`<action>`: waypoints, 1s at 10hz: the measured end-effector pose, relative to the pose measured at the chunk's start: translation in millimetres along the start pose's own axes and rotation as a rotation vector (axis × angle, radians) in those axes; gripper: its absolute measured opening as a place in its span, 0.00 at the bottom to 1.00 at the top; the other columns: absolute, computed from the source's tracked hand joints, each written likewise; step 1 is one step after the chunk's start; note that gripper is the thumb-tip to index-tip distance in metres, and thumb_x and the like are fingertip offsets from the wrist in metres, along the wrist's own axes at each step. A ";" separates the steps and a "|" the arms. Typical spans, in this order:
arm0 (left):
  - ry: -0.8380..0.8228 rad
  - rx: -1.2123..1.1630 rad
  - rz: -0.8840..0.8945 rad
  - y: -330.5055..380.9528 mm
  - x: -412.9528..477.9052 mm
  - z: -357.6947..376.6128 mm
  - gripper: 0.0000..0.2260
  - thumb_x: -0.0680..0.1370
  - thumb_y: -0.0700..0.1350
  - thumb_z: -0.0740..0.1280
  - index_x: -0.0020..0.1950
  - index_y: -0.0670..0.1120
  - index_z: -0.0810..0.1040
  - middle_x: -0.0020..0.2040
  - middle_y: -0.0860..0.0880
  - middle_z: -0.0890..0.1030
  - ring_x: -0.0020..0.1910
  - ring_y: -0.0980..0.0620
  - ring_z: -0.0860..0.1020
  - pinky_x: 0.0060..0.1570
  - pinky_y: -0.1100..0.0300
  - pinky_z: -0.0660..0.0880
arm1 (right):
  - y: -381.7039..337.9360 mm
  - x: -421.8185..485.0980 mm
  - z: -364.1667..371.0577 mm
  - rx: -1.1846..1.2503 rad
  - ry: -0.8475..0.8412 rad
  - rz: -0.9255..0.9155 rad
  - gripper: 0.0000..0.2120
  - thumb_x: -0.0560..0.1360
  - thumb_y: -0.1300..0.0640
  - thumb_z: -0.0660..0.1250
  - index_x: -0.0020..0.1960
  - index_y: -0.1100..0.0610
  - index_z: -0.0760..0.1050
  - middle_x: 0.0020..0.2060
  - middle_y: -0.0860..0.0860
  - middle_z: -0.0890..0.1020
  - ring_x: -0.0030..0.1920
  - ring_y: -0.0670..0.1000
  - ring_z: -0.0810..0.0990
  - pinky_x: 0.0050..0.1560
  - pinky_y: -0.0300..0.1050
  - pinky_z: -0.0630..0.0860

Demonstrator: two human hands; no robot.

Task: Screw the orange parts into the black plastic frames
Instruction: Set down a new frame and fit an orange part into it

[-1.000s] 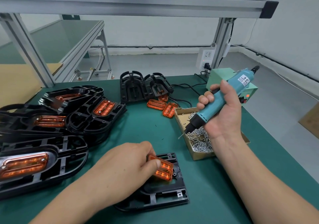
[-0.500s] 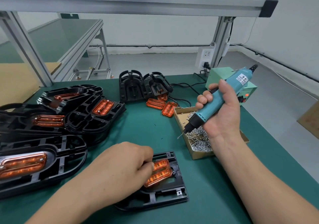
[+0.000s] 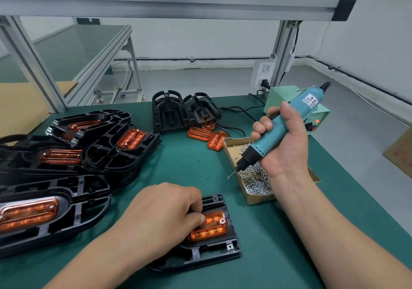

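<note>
Here the left hand [image 3: 165, 217] rests over the near black frame [image 3: 207, 253], which lies flat on the green bench [image 3: 189, 161] close to its front edge. Its fingers [image 3: 196, 201] are curled and, with the thumb, pinch the orange part [image 3: 211, 227], which sits in the recess of that frame. The part's left end is hidden under the hand. The right hand [image 3: 285, 150] is raised above the bench to the right, fingers wrapped round a blue electric screwdriver [image 3: 259, 148] held aslant, bit pointing down and left. A small screw [image 3: 230, 174] hangs at the bit's tip, over the edge of a cardboard box [image 3: 259, 199] of loose screws. Two loose orange parts [image 3: 199, 133] lie by the box's far corner, just in front of two black frames at the back [image 3: 176, 110]. At the left, a heap of frames [image 3: 100, 155] with orange parts fitted lies on the bench. Behind the right hand stands a pale green power unit [image 3: 321, 115] with a red lamp lit.
</note>
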State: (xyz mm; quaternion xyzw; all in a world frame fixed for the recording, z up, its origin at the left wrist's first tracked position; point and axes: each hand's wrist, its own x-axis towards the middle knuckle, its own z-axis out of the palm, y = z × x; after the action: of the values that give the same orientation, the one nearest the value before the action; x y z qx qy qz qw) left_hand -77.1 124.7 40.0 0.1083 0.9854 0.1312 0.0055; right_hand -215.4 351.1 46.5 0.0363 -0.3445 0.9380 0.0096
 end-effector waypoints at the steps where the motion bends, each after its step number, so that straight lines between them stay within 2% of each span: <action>1: -0.001 -0.053 0.006 -2.5 0.0 -1.6 0.10 0.78 0.66 0.65 0.52 0.63 0.73 0.41 0.67 0.78 0.39 0.62 0.76 0.31 0.64 0.61 | 0.1 0.5 -0.3 -0.002 -0.001 -0.003 0.11 0.80 0.49 0.70 0.44 0.55 0.78 0.33 0.50 0.71 0.33 0.49 0.73 0.35 0.42 0.74; 2: -0.039 -0.119 0.027 -5.9 -1.3 -7.5 0.12 0.76 0.68 0.65 0.56 0.66 0.72 0.43 0.68 0.78 0.43 0.65 0.75 0.32 0.63 0.62 | 0.1 1.1 -0.4 -0.004 -0.004 -0.007 0.10 0.80 0.49 0.70 0.44 0.55 0.78 0.33 0.50 0.71 0.34 0.50 0.73 0.35 0.43 0.74; 3: -0.089 -0.059 0.097 -4.7 -2.2 -8.9 0.15 0.75 0.68 0.67 0.60 0.68 0.73 0.41 0.67 0.78 0.40 0.64 0.75 0.34 0.65 0.64 | 0.5 1.1 -1.2 0.000 -0.009 -0.008 0.11 0.80 0.49 0.70 0.44 0.55 0.78 0.33 0.50 0.72 0.33 0.49 0.73 0.35 0.43 0.74; 4: -0.119 0.040 0.158 -1.8 -1.9 -6.3 0.15 0.77 0.67 0.66 0.63 0.67 0.75 0.48 0.67 0.81 0.47 0.64 0.78 0.46 0.64 0.73 | 0.9 1.1 -1.4 -0.004 -0.005 -0.008 0.11 0.80 0.49 0.71 0.44 0.55 0.78 0.33 0.50 0.72 0.33 0.50 0.73 0.35 0.43 0.75; 5: -0.113 0.105 0.174 -0.5 0.6 -2.4 0.14 0.79 0.65 0.65 0.64 0.66 0.76 0.58 0.65 0.83 0.55 0.61 0.79 0.54 0.58 0.76 | 0.1 1.6 -2.4 0.003 -0.003 -0.015 0.11 0.80 0.49 0.71 0.44 0.55 0.79 0.33 0.50 0.72 0.33 0.49 0.74 0.35 0.43 0.75; 6: -0.107 0.093 0.194 -2.5 -0.4 -1.6 0.15 0.79 0.66 0.63 0.63 0.65 0.76 0.56 0.64 0.83 0.54 0.60 0.80 0.53 0.58 0.77 | -0.2 2.1 -2.0 0.011 0.010 -0.016 0.11 0.80 0.49 0.71 0.43 0.55 0.79 0.33 0.50 0.72 0.33 0.49 0.73 0.34 0.42 0.75; 7: -0.120 -0.049 0.175 -11.2 -0.9 -4.9 0.15 0.80 0.67 0.56 0.61 0.65 0.76 0.53 0.66 0.81 0.52 0.64 0.78 0.52 0.58 0.78 | -1.5 2.8 -2.1 0.021 0.026 -0.030 0.11 0.80 0.50 0.71 0.43 0.55 0.79 0.33 0.50 0.72 0.33 0.49 0.73 0.34 0.42 0.74; 8: -0.075 -0.347 0.127 -23.5 2.0 -5.4 0.12 0.83 0.57 0.57 0.62 0.65 0.77 0.55 0.67 0.81 0.55 0.65 0.79 0.56 0.62 0.76 | -5.0 4.5 -1.9 0.044 0.045 -0.045 0.11 0.80 0.50 0.71 0.42 0.55 0.78 0.33 0.50 0.71 0.33 0.49 0.73 0.34 0.42 0.74; 9: -0.110 -0.730 0.071 -27.2 3.7 -7.3 0.17 0.82 0.45 0.61 0.63 0.65 0.81 0.54 0.56 0.85 0.50 0.55 0.84 0.53 0.63 0.79 | -9.2 7.2 -2.4 0.058 0.078 -0.070 0.11 0.81 0.51 0.71 0.42 0.56 0.77 0.33 0.50 0.71 0.33 0.49 0.72 0.34 0.42 0.74; 10: -0.133 -0.850 0.040 -27.8 7.4 -7.4 0.16 0.80 0.46 0.65 0.61 0.64 0.83 0.50 0.51 0.88 0.49 0.52 0.86 0.54 0.59 0.80 | -14.1 10.4 -4.4 0.073 0.114 -0.101 0.11 0.80 0.51 0.71 0.43 0.56 0.76 0.33 0.50 0.71 0.33 0.50 0.73 0.34 0.42 0.74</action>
State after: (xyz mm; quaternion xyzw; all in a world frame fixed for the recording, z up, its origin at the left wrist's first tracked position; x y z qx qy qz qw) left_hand -90.5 98.2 40.0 0.1235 0.8389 0.5184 0.1107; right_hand -225.4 364.6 53.1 0.0007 -0.3066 0.9489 0.0751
